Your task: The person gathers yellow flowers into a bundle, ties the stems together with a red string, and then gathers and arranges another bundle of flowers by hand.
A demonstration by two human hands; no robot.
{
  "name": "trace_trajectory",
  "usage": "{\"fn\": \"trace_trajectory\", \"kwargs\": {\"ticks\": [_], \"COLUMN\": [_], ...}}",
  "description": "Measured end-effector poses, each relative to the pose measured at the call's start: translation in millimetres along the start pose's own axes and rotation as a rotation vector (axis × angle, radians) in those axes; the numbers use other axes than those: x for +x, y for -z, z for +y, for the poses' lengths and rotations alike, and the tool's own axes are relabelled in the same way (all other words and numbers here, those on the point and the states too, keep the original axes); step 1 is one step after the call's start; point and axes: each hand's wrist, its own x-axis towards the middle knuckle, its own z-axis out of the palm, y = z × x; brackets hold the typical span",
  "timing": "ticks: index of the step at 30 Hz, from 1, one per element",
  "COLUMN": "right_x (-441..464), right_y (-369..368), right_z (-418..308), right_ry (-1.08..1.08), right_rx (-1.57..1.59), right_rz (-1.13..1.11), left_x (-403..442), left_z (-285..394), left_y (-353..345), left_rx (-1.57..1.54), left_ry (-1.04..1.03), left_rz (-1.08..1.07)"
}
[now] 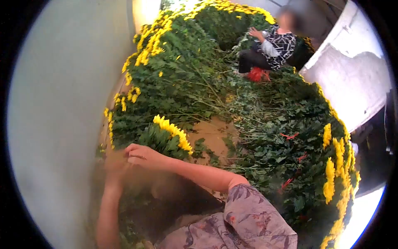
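Observation:
My right hand is up at the left, its fingers curled and closed together. Whatever it may pinch is too small or hidden to name. Close against it is my left hand, hazy in a smeared patch of the view, so its fingers do not show clearly. Just beyond my right hand lies a bunch of yellow chrysanthemums with green leaves, its flower heads in a curved row. Neither hand visibly touches that bunch.
Piles of leafy chrysanthemum stems cover the left and back. More stems, with red ties, lie at right. A brown floor patch shows between. A person sits at the back near red strings. A pale wall borders the left.

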Motion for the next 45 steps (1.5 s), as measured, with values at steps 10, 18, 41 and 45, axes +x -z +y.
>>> {"fn": "trace_trajectory", "kwargs": {"ticks": [10, 18, 41, 45], "right_x": [6, 3, -2, -11], "right_y": [0, 7, 12, 14], "right_z": [22, -25, -1, -5], "right_ry": [0.268, -0.068, 0.058, 0.252], "right_rx": [-0.448, 0.001, -0.037, -0.27], "right_rz": [-0.256, -0.25, -0.015, -0.112], "left_x": [-19, -26, -24, -25], "left_z": [22, 9, 6, 15], "left_y": [17, 6, -16, 6], "left_rx": [-0.341, 0.572, 0.907, 1.047], "left_ry": [0.093, -0.581, -0.754, -0.707], "left_rz": [-0.229, 0.126, 0.341, 0.208]}}
